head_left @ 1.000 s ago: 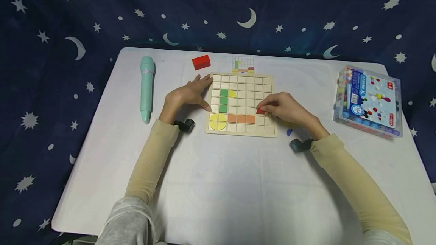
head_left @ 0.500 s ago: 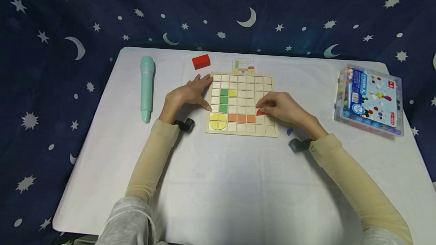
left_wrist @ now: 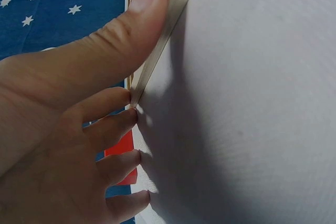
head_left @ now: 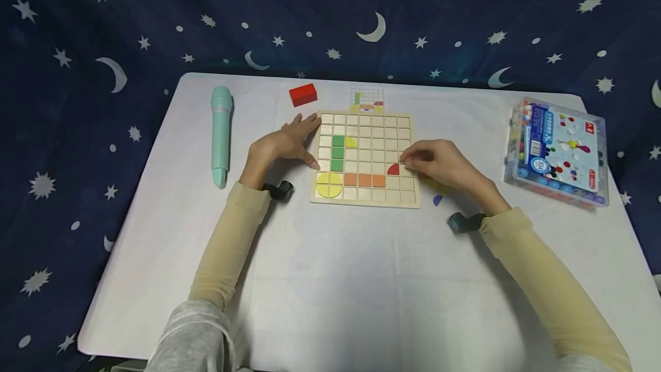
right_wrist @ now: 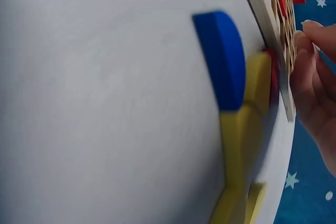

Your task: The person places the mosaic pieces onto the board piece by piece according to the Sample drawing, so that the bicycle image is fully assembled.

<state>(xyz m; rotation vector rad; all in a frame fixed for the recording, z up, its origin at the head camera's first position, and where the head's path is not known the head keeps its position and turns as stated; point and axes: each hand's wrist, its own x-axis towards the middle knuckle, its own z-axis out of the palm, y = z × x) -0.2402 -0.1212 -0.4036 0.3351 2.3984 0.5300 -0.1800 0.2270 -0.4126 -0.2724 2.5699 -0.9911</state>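
A wooden grid board (head_left: 372, 204) lies mid-table, bearing green squares (head_left: 338, 152), orange squares (head_left: 364, 180), a yellow circle of quarter pieces (head_left: 329, 185) and one yellow quarter piece (head_left: 350, 142). At its right side a red quarter-circle piece (head_left: 393, 170) sits in a cell. My right hand (head_left: 439, 161) hovers just beside that piece, thumb and fingertips near each other with nothing visible between them. My left hand (head_left: 281, 145) rests spread along the board's left edge; in the left wrist view its thumb (left_wrist: 142, 19) lies on the frame.
Right of the board lie a blue half-circle piece (right_wrist: 223, 61), several yellow pieces (right_wrist: 241, 140) and a red one (right_wrist: 274, 77). Behind are a pattern card (head_left: 367, 96) and a red block (head_left: 303, 95). A mint toy microphone (head_left: 220, 136) lies left, a bead box (head_left: 558, 154) right.
My right hand has let go of the red quarter-circle piece and drawn back a little to the right, uncovering it in its cell. The left hand stays in place.
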